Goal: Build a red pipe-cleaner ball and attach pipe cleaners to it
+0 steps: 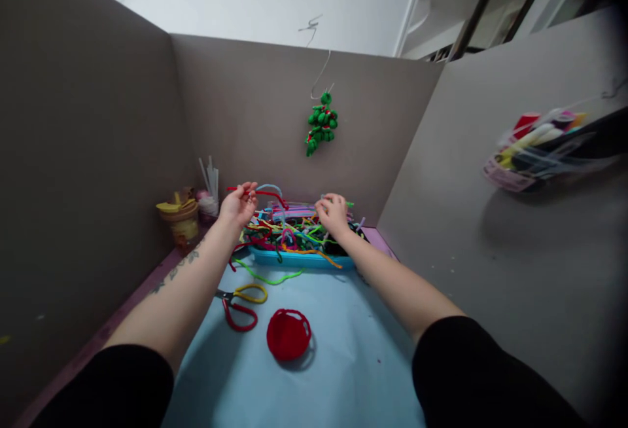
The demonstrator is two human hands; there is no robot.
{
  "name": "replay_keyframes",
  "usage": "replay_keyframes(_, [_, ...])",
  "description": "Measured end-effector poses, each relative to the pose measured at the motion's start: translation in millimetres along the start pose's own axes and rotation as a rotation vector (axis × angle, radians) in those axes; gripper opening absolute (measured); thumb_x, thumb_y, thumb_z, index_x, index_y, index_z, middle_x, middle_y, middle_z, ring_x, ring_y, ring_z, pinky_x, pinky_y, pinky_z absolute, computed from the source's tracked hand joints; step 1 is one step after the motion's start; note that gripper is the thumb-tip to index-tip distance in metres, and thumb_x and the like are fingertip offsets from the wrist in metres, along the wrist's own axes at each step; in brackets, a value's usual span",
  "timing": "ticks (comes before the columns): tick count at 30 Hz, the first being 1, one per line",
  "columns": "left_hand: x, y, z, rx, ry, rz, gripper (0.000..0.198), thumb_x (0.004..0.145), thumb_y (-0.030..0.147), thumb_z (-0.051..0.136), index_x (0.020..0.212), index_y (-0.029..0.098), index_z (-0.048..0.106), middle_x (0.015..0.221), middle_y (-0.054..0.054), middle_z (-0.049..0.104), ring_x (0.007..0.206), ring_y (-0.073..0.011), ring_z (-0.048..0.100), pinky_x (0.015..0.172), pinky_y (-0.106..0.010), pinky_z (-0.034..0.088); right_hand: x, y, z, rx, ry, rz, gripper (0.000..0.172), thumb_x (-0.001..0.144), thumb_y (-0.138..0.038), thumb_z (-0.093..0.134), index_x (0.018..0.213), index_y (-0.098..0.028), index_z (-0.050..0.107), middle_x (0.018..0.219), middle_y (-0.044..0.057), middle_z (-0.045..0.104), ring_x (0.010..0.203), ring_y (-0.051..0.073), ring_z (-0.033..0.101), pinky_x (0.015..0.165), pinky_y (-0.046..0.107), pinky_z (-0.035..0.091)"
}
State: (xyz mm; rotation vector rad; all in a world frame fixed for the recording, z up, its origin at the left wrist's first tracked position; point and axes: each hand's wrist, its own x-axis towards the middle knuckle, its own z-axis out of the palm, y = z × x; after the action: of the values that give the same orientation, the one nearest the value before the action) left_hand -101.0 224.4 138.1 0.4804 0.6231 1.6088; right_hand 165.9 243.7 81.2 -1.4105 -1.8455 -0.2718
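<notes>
My left hand (241, 203) is raised at the left end of a blue tray (299, 259), its fingers closed on a red pipe cleaner (272, 195). A light blue pipe cleaner (273, 187) curves beside it; I cannot tell whether that one is held too. Over the tray's right side is my right hand (333, 212), fingers curled in a pinch, what is between them hidden. A bit of light green (350, 204) shows just behind that hand. Tangled pipe cleaners (299, 235) of many colours fill the tray. Nearer me lies a round, red, cup-like piece (288, 336).
Scissors (240, 303) with one yellow and one red handle lie left of the red piece on the blue table cover (343, 362). A pot (180, 222) and white sticks (210, 182) stand back left. A green ornament (322, 124) and a filled pouch (544, 146) hang on grey partitions.
</notes>
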Motion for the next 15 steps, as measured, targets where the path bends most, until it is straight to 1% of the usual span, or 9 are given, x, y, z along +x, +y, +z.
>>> replay_keyframes(2, [-4.7,-14.2,2.5,0.004,-0.044,-0.044,0.027,0.096,0.020,0.037,0.081,0.016,0.060,0.077,-0.004,0.068,0.051,-0.0066,0.053,0.053,-0.018,0.045,11.2,-18.9,-4.0,0.134,0.026,-0.051,0.028,0.088,-0.033,0.050,0.107,-0.020,0.067,0.112,0.011,0.060,0.111,0.024,0.050,0.098,0.038,0.038])
replay_keyframes(4, [-10.2,-29.2,6.6,0.043,-0.119,-0.089,0.024,0.094,0.020,0.041,0.080,0.015,0.060,0.078,-0.005,0.069,0.052,-0.0063,0.053,0.055,-0.019,0.047,22.5,-35.7,-5.1,0.244,-0.084,-0.117,0.041,0.087,-0.031,0.051,0.127,-0.020,0.055,0.111,0.010,0.060,0.100,0.020,0.056,0.091,0.033,0.043])
replay_keyframes(5, [-12.9,-35.4,8.2,0.077,-0.159,-0.105,0.022,0.093,0.020,0.043,0.082,0.016,0.061,0.081,-0.005,0.069,0.052,-0.0063,0.053,0.054,-0.019,0.047,27.7,-41.4,-4.7,0.251,-0.155,-0.129,0.042,0.088,-0.032,0.051,0.127,-0.020,0.055,0.108,0.009,0.061,0.098,0.019,0.057,0.089,0.032,0.044])
replay_keyframes(6, [-15.5,-39.8,8.9,0.120,-0.193,-0.119,0.020,0.092,0.021,0.045,0.084,0.016,0.062,0.086,-0.005,0.070,0.053,-0.0063,0.054,0.053,-0.018,0.046,32.3,-44.5,-3.8,0.225,-0.240,-0.114,0.036,0.088,-0.034,0.051,0.120,-0.020,0.060,0.103,0.008,0.063,0.097,0.019,0.058,0.088,0.031,0.044])
replay_keyframes(7, [-17.6,-41.8,8.6,0.159,-0.215,-0.123,0.018,0.092,0.022,0.046,0.087,0.017,0.063,0.091,-0.005,0.071,0.052,-0.0058,0.053,0.050,-0.017,0.045,36.2,-44.5,-2.7,0.176,-0.312,-0.042,0.029,0.089,-0.036,0.050,0.107,-0.020,0.067,0.098,0.007,0.066,0.096,0.019,0.059,0.088,0.030,0.044])
replay_keyframes(8, [-19.2,-41.0,7.1,0.184,-0.218,-0.114,0.017,0.092,0.022,0.046,0.090,0.018,0.063,0.095,-0.005,0.071,0.050,-0.0050,0.052,0.046,-0.016,0.042,39.2,-41.3,-1.7,0.132,-0.331,0.076,0.027,0.090,-0.037,0.049,0.097,-0.021,0.070,0.096,0.006,0.067,0.097,0.019,0.060,0.088,0.028,0.043])
replay_keyframes(11, [-22.3,-20.1,-3.0,0.100,-0.135,-0.001,0.022,0.095,0.022,0.042,0.093,0.021,0.063,0.096,-0.002,0.072,0.043,-0.0022,0.047,0.040,-0.014,0.036,42.1,-17.1,-0.2,0.080,-0.294,0.268,0.035,0.093,-0.033,0.041,0.091,-0.015,0.071,0.090,0.012,0.071,0.091,0.022,0.064,0.082,0.030,0.045])
replay_keyframes(13, [-25.3,5.3,-11.6,-0.042,-0.097,0.092,0.026,0.097,0.021,0.037,0.090,0.021,0.062,0.093,0.000,0.072,0.045,-0.0014,0.049,0.045,-0.013,0.039,39.0,3.2,-0.9,0.070,-0.295,0.359,0.030,0.088,-0.033,0.050,0.087,-0.012,0.072,0.083,0.013,0.072,0.087,0.025,0.066,0.079,0.031,0.046])
replay_keyframes(15, [-31.8,31.5,-18.6,-0.190,-0.082,0.178,0.031,0.099,0.024,0.034,0.087,0.020,0.062,0.089,0.001,0.073,0.050,-0.0028,0.054,0.048,-0.014,0.041,32.7,17.8,-4.0,0.081,-0.270,0.406,0.029,0.085,-0.032,0.054,0.088,-0.010,0.072,0.083,0.016,0.072,0.087,0.026,0.067,0.079,0.032,0.047])
